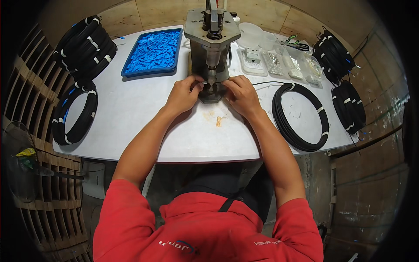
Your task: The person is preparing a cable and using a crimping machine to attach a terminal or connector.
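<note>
Aligning black cable point(267, 82) at press point(211, 51), apparently: right hand point(244, 94) is pinching it, left hand point(181, 94) grip unclear, next probably needing steadiness.

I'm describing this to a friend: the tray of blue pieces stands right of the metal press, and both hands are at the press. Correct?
No: the head view shows the tray of blue pieces left of the metal press. The left hand and right hand are at the press.
</note>
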The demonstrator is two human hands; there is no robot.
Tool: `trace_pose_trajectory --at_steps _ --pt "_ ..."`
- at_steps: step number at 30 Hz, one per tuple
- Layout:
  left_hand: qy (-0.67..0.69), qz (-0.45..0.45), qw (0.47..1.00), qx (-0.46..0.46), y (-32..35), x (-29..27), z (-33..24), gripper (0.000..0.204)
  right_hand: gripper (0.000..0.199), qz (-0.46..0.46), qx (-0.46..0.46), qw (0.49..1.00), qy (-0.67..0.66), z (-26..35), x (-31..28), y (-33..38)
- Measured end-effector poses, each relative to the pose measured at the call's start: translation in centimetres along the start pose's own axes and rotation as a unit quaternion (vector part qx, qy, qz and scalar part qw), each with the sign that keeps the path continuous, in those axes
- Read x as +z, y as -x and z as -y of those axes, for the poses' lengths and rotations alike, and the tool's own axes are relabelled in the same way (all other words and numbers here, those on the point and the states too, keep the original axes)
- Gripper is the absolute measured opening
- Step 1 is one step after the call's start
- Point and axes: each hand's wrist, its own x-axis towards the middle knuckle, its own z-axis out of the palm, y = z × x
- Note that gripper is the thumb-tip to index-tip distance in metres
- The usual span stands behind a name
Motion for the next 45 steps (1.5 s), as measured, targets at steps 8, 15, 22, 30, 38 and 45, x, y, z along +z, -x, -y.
trace_pose_trajectory --at_steps 8,15,22,30,38,45 --pt "-0.004 -0.003 1.0 -0.009 -0.03 0.19 -0.15 0.024 0.044 -0.008 -0.002 1.0 0.004 -0.15 0.16 0.13" --pt "-0.015 0.001 1.0 -0.014 0.02 0.05 -0.19 0.022 0.044 -0.018 -0.004 1.0 0.011 0.0 0.15 -0.04" --pt "0.001 0.002 1.0 -0.012 0.01 0.15 -0.25 0.022 0.043 -0.01 -0.003 1.0 0.01 -0.14 0.1 0.11" --pt "0.009 0.002 1.0 -0.015 0.0 0.19 -0.21 0.021 0.039 -0.015 0.001 1.0 0.006 0.14 0.06 -0.09" --pt "0.011 0.003 1.0 -0.014 -0.04 0.21 0.01 0.019 0.037 -0.013 0.007 1.0 0.014 0.1 0.19 -0.1" --pt "0.012 0.0 1.0 -0.017 -0.06 0.33 -0.3 0.019 0.038 -0.007 0.009 1.0 0.022 -0.13 0.09 0.01"
